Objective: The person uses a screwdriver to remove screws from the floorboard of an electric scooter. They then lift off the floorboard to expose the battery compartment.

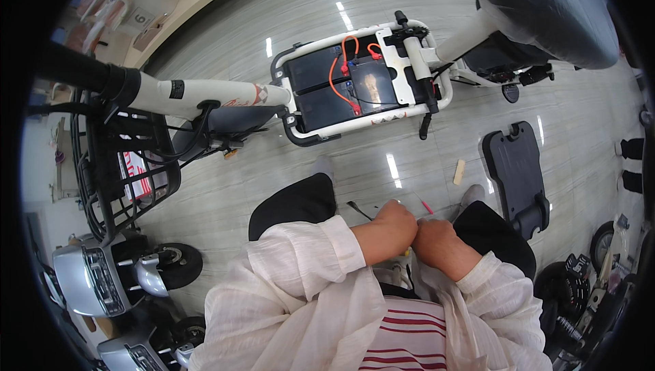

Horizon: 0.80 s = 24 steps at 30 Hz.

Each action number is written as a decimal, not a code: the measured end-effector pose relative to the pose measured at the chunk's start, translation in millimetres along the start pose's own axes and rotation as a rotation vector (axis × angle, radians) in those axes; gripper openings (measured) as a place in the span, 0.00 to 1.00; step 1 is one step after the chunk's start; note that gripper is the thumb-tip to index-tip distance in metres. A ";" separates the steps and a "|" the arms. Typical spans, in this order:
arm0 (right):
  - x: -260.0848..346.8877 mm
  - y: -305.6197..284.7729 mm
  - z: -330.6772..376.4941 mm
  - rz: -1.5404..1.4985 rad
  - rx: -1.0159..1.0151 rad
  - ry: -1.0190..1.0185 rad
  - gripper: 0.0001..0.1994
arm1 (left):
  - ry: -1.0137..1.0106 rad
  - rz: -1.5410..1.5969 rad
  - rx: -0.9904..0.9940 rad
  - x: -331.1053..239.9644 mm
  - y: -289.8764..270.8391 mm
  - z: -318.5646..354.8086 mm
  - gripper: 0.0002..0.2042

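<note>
My left hand (396, 226) and my right hand (435, 238) are close together in front of my lap, both closed. Their fingers turn inward, and what they grip is hidden. Beside the left hand, a thin dark strip, perhaps a cable end (359, 210), sticks out; whether it is held I cannot tell. A small red stick-like piece (427, 206) shows just beyond the right hand. Farther off stands a white electric bike (225, 93), its deck frame open over black batteries (327, 108) joined by orange-red wires (332, 78).
A black deck cover (518, 176) lies on the floor at right, near a small tan block (459, 172). The bike's black basket (129, 166) is at left and its plastic-wrapped seat (546, 9) at upper right. Grey scooters (92, 279) stand lower left; a wooden counter (177, 13) is upper left.
</note>
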State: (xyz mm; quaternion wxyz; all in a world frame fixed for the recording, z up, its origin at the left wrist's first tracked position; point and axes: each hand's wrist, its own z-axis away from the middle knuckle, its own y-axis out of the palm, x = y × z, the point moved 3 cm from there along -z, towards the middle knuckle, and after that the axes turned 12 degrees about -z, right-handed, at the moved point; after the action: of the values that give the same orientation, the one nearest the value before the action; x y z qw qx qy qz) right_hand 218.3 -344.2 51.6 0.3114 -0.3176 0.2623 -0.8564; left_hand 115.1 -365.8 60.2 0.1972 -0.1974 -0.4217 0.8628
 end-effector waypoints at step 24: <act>1.6 -3.0 6.4 0.061 0.037 -0.002 0.09 | 0.014 -0.082 -0.062 -3.3 1.7 -1.7 0.05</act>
State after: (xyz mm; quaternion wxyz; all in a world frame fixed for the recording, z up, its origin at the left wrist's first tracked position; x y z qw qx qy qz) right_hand 220.8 -345.0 58.4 0.3433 -0.3045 0.2554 -0.8510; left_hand 118.4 -367.3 58.5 0.2292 -0.1918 -0.4546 0.8391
